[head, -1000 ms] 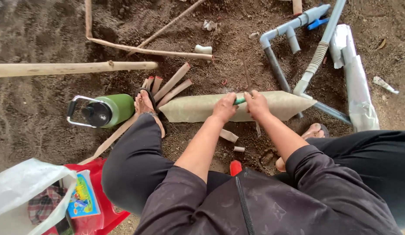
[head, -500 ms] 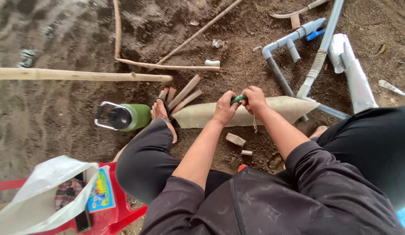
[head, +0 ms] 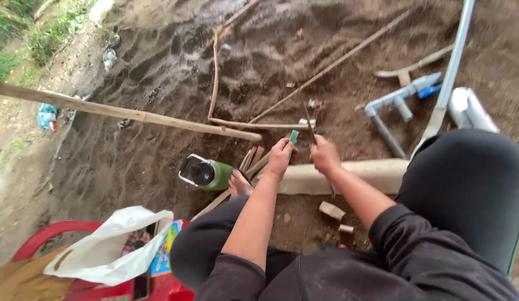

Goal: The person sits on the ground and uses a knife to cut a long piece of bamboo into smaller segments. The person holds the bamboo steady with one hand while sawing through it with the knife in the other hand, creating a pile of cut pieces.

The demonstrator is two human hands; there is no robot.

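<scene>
A thick pale bamboo section (head: 348, 175) lies across my legs on the dirt. My left hand (head: 280, 157) is closed around a small green-handled tool (head: 293, 137) just above the section's left end. My right hand (head: 324, 155) grips a thin dark blade or stick (head: 308, 121) that points upward and away. Both hands sit close together over the bamboo. Short cut bamboo pieces (head: 331, 210) lie on the ground below my right forearm.
A green bottle (head: 206, 173) lies on its side left of my hands, beside split bamboo strips (head: 253, 160). A long bamboo pole (head: 125, 114) crosses the left. Grey pipes (head: 396, 103) lie at right. A red basket (head: 53, 234) with a white plastic bag (head: 112, 245) sits lower left.
The view has tilted up and to the left, showing more bare soil and grass. My hands have lifted slightly off the bamboo, and the thin dark blade in my right hand now shows.
</scene>
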